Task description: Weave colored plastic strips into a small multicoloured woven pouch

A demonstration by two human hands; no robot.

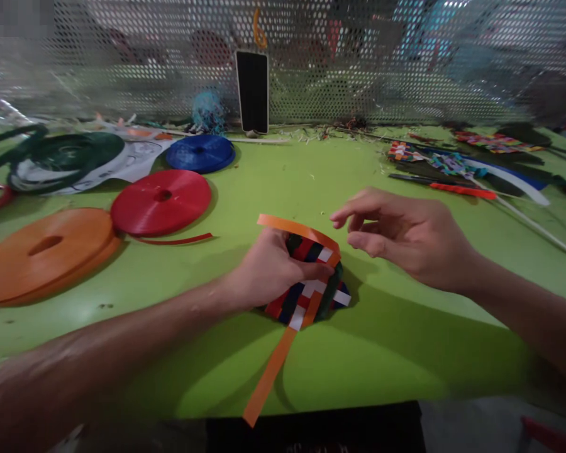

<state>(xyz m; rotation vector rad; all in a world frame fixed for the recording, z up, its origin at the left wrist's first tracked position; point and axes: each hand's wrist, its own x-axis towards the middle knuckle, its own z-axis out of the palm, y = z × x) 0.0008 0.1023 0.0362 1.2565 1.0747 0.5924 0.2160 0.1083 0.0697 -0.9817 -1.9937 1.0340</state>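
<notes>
My left hand (283,267) grips a small woven piece (306,292) of flat plastic strips in red, dark blue, white, dark green and orange. The thumb presses across its top face; the other fingers are mostly hidden. One orange strip end (268,377) sticks out toward the table's front edge. Another orange strip (302,229) curves over the top of the weave, its free end pointing left. Just right of the weave hovers my right hand (396,236), thumb and fingertips apart, with nothing visible between them.
Coils of orange (75,242), red (170,207), blue (200,154) and green strip (75,151) lie at left. A phone (253,94) leans on the perforated metal screen. An orange-red cutter-like tool (462,190) and woven pieces (457,163) lie at back right.
</notes>
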